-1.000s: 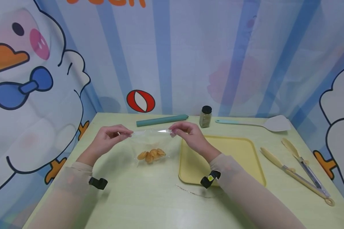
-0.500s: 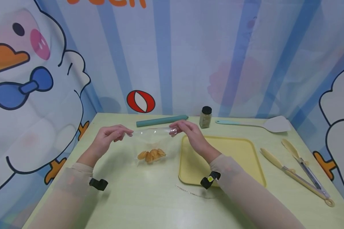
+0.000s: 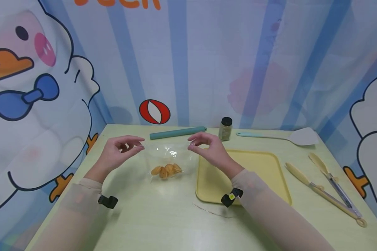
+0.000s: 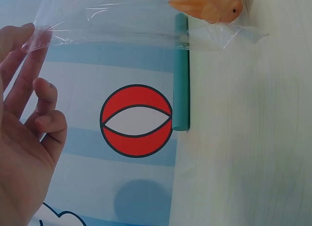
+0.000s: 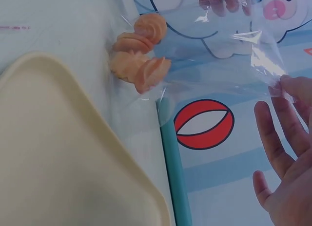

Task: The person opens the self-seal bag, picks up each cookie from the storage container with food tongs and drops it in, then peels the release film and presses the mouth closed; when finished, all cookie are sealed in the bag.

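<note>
A clear plastic bag (image 3: 171,153) hangs upright between both hands, its lower end at the table. Inside, at the bottom, several orange-brown swirl cookies (image 3: 165,170) lie bunched together; their ridged tops show in the right wrist view as cookies (image 5: 141,58). My left hand (image 3: 117,151) pinches the bag's upper left corner between thumb and fingers. At the upper right corner my right hand (image 3: 211,151) pinches the film the same way, with its lower fingers spread loosely in the right wrist view. The film between the hands is stretched and catches bright glare.
A pale yellow tray (image 3: 243,198) lies right of the bag. Behind are a teal stick (image 3: 177,132), a black-lidded spice jar (image 3: 225,129) and a spatula (image 3: 301,136). Tongs (image 3: 323,191) lie at the right. A thin tie strip (image 3: 212,211) is in front of the tray.
The right fingers straightened along the bag's top edge, then drew back into a pinch, slightly further right. Glare on the film moved lower. Cookies and left hand are almost where they were.
</note>
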Demonstrator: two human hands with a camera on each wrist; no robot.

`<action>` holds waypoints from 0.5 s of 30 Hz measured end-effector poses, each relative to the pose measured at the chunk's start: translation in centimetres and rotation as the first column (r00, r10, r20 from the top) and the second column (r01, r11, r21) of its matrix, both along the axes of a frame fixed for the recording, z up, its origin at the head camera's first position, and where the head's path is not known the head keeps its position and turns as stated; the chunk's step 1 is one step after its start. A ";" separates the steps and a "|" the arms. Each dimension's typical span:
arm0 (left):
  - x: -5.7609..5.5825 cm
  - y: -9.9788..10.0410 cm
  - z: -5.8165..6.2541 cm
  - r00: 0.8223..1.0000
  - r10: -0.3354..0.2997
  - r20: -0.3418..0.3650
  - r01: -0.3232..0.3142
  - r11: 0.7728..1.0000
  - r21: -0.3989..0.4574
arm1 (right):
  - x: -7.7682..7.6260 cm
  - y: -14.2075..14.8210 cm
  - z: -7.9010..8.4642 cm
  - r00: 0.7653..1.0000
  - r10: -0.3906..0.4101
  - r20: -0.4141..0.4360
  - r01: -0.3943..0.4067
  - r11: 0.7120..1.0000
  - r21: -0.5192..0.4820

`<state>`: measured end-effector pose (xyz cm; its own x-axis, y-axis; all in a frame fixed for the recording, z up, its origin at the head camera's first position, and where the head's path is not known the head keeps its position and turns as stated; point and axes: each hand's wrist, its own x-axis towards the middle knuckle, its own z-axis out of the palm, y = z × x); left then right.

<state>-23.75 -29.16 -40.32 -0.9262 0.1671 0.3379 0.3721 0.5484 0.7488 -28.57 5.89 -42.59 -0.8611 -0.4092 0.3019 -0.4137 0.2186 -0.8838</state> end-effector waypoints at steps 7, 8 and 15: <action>0.1 -0.1 0.0 1.000 0.027 -0.014 -0.027 0.999 -0.037 | -0.2 0.6 0.3 0.999 0.014 -0.031 -0.013 1.000 0.008; 0.1 -0.1 0.1 0.999 0.031 -0.021 -0.031 0.999 -0.036 | -0.2 0.6 0.3 0.998 0.006 -0.056 -0.005 1.000 0.022; -0.2 0.0 -0.4 0.997 0.024 -0.080 -0.026 0.999 -0.021 | -0.2 0.2 -0.2 0.993 -0.004 -0.114 0.009 0.999 0.037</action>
<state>-23.90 -29.13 -40.67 -0.9004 0.1525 0.4074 0.4163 0.5740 0.7052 -28.82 6.08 -42.76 -0.8247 -0.4164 0.3828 -0.5096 0.2534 -0.8223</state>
